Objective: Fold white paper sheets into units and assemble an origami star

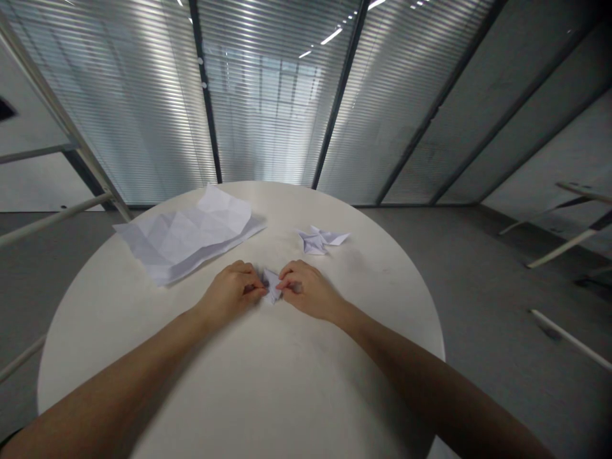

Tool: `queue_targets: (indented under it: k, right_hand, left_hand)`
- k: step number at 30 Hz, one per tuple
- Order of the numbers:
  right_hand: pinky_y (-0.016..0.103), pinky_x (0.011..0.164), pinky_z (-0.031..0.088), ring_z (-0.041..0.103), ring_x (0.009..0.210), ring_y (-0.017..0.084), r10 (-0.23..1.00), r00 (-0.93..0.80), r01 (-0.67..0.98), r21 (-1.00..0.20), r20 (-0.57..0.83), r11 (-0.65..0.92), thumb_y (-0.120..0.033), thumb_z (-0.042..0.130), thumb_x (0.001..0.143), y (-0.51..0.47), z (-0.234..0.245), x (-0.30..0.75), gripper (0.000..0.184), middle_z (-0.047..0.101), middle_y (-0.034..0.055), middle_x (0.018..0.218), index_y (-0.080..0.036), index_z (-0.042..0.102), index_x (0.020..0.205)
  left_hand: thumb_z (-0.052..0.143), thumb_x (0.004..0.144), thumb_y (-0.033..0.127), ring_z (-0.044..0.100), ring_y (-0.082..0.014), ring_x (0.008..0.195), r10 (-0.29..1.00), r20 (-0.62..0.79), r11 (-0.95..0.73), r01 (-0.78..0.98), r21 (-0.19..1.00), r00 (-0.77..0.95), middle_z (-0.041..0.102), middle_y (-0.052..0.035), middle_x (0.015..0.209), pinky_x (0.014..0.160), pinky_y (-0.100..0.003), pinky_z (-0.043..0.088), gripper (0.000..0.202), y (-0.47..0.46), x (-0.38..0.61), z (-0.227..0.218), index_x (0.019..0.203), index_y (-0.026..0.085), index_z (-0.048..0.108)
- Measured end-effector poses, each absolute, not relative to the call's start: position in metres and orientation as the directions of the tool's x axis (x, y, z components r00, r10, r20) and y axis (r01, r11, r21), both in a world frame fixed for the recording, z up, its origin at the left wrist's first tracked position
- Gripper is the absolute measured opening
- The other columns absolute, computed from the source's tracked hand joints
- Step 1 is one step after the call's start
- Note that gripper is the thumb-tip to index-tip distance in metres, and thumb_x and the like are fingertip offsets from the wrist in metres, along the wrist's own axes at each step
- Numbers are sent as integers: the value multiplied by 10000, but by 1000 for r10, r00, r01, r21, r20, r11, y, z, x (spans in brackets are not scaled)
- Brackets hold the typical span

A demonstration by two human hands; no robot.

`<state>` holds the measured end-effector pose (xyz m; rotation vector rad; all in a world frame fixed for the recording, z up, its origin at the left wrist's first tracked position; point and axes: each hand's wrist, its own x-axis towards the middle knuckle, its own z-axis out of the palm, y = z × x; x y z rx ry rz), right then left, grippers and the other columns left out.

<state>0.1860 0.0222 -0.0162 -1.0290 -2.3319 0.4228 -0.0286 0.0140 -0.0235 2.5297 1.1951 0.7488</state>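
Observation:
A small piece of folded white paper (272,287) is between my two hands, low over the middle of the round white table (268,376). My left hand (236,285) pinches its left edge with thumb and fingers. On the other side, my right hand (308,290) grips the right edge, fingers curled. The fingertips hide parts of the folds. Just beyond my right hand lies a finished-looking folded paper figure (315,242) with pointed ends.
Creased white sheets (191,233) lie spread at the table's far left. Behind the table stands a glass wall with blinds (268,108). White metal frame legs (559,248) stand on the grey floor to the right, and a pale frame (57,217) is at the left.

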Motion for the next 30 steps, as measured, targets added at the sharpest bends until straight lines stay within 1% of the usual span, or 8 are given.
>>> queue_targets:
  k: [3, 9, 12, 15, 18, 22, 26, 30]
  right_hand:
    - [291, 817, 451, 591, 890, 160, 790, -496, 557, -566, 360, 608, -42, 613, 681, 26, -20, 182, 150, 652, 54, 980, -175, 681, 698]
    - [213, 632, 455, 589, 666, 102, 893, -400, 508, -761, 207, 404, -70, 585, 736, 34, -28, 178, 214, 665, 7, 774, -164, 679, 904]
    - [204, 600, 454, 579, 629, 92, 916, -367, 502, -795, 162, 342, -82, 619, 722, 37, -30, 178, 363, 663, 5, 780, -157, 639, 1076]
    - [205, 577, 442, 569, 613, 97, 911, -386, 530, -774, 143, 346, -98, 643, 710, 40, -30, 179, 270, 662, 5, 734, -151, 685, 972]
    - [203, 558, 425, 559, 578, 95, 905, -410, 549, -760, 117, 347, -112, 644, 716, 40, -27, 179, 104, 654, -5, 661, -150, 703, 793]
    - [201, 549, 408, 547, 546, 90, 905, -401, 574, -732, 140, 367, -115, 675, 705, 41, -26, 181, 31, 637, -15, 611, -143, 686, 708]
    - [197, 569, 402, 562, 590, 91, 831, -502, 536, -668, 240, 517, -91, 678, 724, 41, -23, 186, 60, 651, -10, 668, -148, 683, 707]
    - [219, 658, 430, 599, 692, 115, 706, -624, 511, -509, 335, 693, -66, 645, 768, 39, -20, 192, 117, 681, 9, 726, -165, 703, 751]
  left_hand:
    - [651, 773, 252, 554, -184, 842, 841, 327, -541, 691, 479, 432, 633, -33, 846, 768, -295, 424, 54, 19, -27, -29, 772, 202, 671]
    - [712, 697, 360, 566, -207, 846, 913, 263, -404, 788, 465, 313, 656, -42, 905, 736, -306, 428, 368, 22, -26, -28, 1028, 209, 655]
    - [687, 720, 372, 565, -190, 763, 903, 274, -424, 792, 439, 332, 652, -30, 803, 672, -292, 413, 234, 20, -27, -26, 904, 228, 696]
    - [672, 735, 370, 560, -173, 688, 897, 282, -437, 779, 450, 340, 640, -19, 711, 613, -271, 399, 156, 20, -28, -28, 750, 217, 699]
    - [675, 731, 354, 555, -152, 622, 897, 299, -437, 759, 483, 326, 638, -5, 664, 560, -244, 385, 141, 21, -28, -32, 716, 215, 699]
    - [636, 760, 261, 555, -144, 600, 899, 279, -437, 752, 494, 339, 635, 0, 638, 553, -235, 384, 99, 20, -27, -30, 704, 208, 698]
    - [579, 793, 167, 566, -170, 700, 856, 277, -516, 758, 399, 437, 652, -11, 679, 639, -266, 400, 129, 15, -26, -21, 726, 202, 684]
    - [529, 823, 98, 550, -188, 766, 801, 286, -590, 775, 227, 526, 648, -29, 724, 699, -305, 382, 192, 8, -25, -15, 759, 199, 679]
